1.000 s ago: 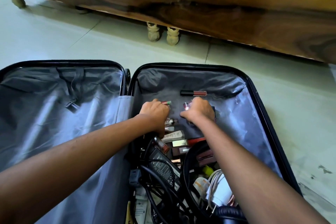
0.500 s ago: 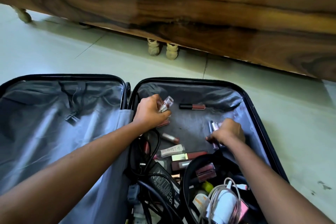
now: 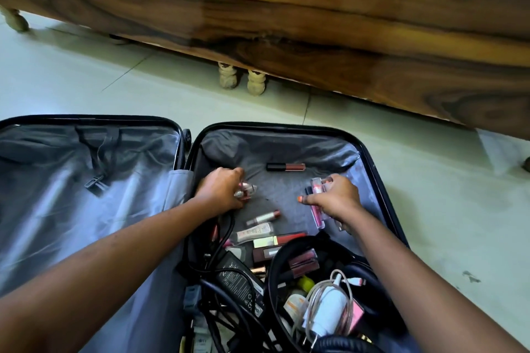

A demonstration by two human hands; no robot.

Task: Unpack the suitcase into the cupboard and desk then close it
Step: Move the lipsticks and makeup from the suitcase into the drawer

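Observation:
A black suitcase (image 3: 381, 180) lies open flat on the floor, grey lining in both halves. The left half (image 3: 71, 195) holds nothing visible. In the right half, my left hand (image 3: 220, 190) is closed around a few small lipstick tubes (image 3: 248, 189). My right hand (image 3: 335, 200) grips several clear-capped lip gloss tubes (image 3: 317, 203). A dark lip gloss (image 3: 285, 166) lies loose near the far wall. More cosmetic tubes (image 3: 262, 218) lie between my hands. Nearer me sit a black power adapter (image 3: 241, 284) with cables and a white charger (image 3: 329, 309).
A dark wooden bed frame (image 3: 315, 23) runs across the far side, raised on small carved legs (image 3: 241, 82). Pale tiled floor (image 3: 459, 223) surrounds the suitcase. Black headphones (image 3: 338, 345) lie at the near edge of the right half.
My left hand has dropped from the far wall down onto the lining with its tubes. My right hand has shifted a little further away, still holding gloss tubes.

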